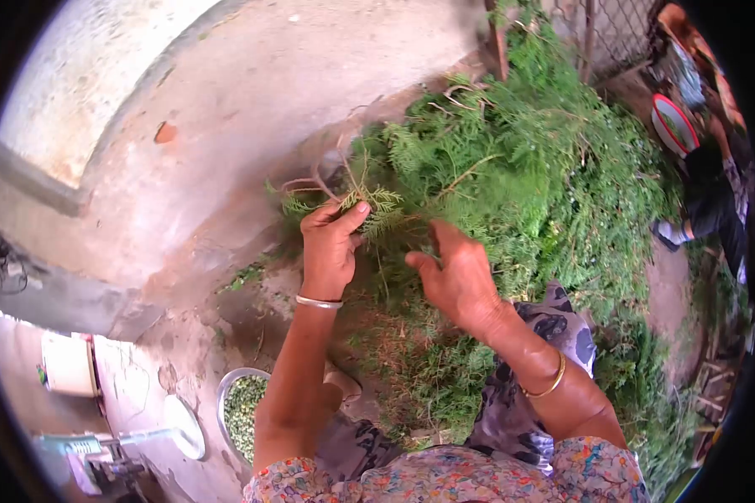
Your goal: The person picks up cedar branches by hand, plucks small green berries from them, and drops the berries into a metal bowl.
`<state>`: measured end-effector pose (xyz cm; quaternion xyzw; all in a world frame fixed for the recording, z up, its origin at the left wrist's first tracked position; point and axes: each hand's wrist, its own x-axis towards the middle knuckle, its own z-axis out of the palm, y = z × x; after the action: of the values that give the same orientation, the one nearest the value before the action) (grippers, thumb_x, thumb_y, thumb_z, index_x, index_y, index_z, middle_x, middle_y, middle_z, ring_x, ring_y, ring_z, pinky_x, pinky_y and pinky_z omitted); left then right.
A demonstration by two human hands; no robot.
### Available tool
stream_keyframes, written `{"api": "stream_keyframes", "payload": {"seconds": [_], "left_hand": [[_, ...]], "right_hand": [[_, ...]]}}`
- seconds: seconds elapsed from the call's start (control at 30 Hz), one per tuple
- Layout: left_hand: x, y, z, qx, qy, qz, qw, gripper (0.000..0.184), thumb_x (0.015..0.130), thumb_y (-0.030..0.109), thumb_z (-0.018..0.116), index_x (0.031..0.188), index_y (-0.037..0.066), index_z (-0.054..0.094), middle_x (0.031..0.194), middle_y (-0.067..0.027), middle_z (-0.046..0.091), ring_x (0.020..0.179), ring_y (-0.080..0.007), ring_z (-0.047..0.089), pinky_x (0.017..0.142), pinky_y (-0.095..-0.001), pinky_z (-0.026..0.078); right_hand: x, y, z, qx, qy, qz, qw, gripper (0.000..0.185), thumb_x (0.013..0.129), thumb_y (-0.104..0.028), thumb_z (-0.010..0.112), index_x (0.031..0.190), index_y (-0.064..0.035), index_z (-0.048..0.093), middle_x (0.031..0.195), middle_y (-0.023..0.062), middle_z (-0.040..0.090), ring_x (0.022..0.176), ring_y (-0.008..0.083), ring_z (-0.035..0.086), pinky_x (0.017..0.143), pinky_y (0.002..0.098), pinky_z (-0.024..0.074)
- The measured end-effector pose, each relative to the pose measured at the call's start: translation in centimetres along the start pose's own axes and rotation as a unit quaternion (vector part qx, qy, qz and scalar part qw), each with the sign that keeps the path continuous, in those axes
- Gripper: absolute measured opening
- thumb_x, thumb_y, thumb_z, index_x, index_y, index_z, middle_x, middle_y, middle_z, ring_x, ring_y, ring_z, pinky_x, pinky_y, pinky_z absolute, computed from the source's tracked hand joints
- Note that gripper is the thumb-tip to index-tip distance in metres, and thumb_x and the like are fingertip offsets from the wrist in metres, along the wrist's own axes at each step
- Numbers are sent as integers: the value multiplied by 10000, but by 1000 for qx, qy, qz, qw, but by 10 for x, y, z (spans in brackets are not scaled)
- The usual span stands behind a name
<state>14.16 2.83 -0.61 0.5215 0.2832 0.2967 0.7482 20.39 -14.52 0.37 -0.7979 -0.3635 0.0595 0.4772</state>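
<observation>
My left hand [331, 247] is closed, pinching a leafy evergreen sprig [377, 201] between thumb and fingers. A bare, curved woody end of the sprig sticks out past the knuckles. Close by on the right is my right hand [457, 277], slightly smeared by motion. Its thumb stands apart from the half-curled fingers, and its palm is turned out of sight. Beyond both hands rises a large heap of cut evergreen branches [545, 168]. Low on the left, a metal bowl [221, 402] holds many small green pieces.
A white round lid-like object [184, 427] lies left of the bowl. Loose clippings [428, 369] cover the ground between my knees. At the far right sits another person [713, 201] beside a red-rimmed basin [675, 126]. A wire fence [621, 33] stands behind the heap.
</observation>
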Motion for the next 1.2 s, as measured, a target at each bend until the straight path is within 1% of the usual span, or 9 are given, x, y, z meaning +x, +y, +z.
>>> {"api": "stream_keyframes", "payload": {"seconds": [0.2,0.27,0.33,0.4,0.43,0.6,0.87,1.03,1.2], "left_hand": [[-51,39,-20,79,-2,22,997,110,774,58,683,871,10,661,737,-8,612,601,-76,559,477,-219,480],[-68,47,-18,17,-42,-7,999,144,797,78,663,905,-16,648,761,-20,616,593,-87,568,508,-224,498],[-69,32,-33,-16,-62,-30,998,225,825,84,627,1000,-54,603,871,-62,619,706,-125,603,620,-262,528],[-69,21,-38,-109,-117,-9,987,297,843,64,590,1097,-82,537,994,-107,596,860,-165,603,743,-300,530],[-70,23,-42,-95,-138,-24,986,341,846,51,574,1149,-85,498,1068,-140,574,969,-203,573,801,-323,518],[-76,51,-59,1,-100,46,994,335,843,63,575,1134,-89,507,1060,-196,586,882,-266,620,715,-339,538],[-76,56,-102,-30,66,28,997,158,842,72,590,943,-48,576,815,-157,639,673,-210,632,545,-273,513],[-83,57,-106,-35,120,54,991,154,842,79,599,933,-45,588,795,-143,641,650,-183,618,532,-258,499],[-86,56,-98,76,19,98,992,163,839,95,614,925,-43,628,796,-107,648,634,-136,592,542,-237,477]], "right_hand": [[4,-19,18,64,-17,-54,996,448,701,-164,731,1016,76,522,897,262,593,840,425,578,728,445,466],[5,-28,18,80,-210,28,974,456,683,-190,753,989,79,548,886,271,603,867,420,581,734,429,466],[0,-20,36,100,-191,30,976,415,672,-179,758,935,83,574,846,260,614,842,377,612,720,410,466],[-1,-22,45,115,-213,61,968,271,704,-133,723,865,55,615,733,112,641,656,141,578,602,312,466],[-1,-23,47,109,-220,64,967,271,704,-133,723,865,55,615,733,112,641,656,141,578,602,312,466],[5,-15,54,341,-164,243,893,190,757,-50,597,876,99,604,764,78,632,656,107,555,585,271,453],[25,-14,37,542,-46,275,792,108,832,-63,585,867,39,589,805,82,629,708,164,599,654,303,486],[23,-9,43,510,-12,255,822,135,857,-159,617,794,-54,560,778,28,590,724,120,539,712,285,431],[16,-11,50,460,-56,265,846,252,854,-264,639,692,-118,513,686,-29,520,641,79,449,616,262,372]]}}
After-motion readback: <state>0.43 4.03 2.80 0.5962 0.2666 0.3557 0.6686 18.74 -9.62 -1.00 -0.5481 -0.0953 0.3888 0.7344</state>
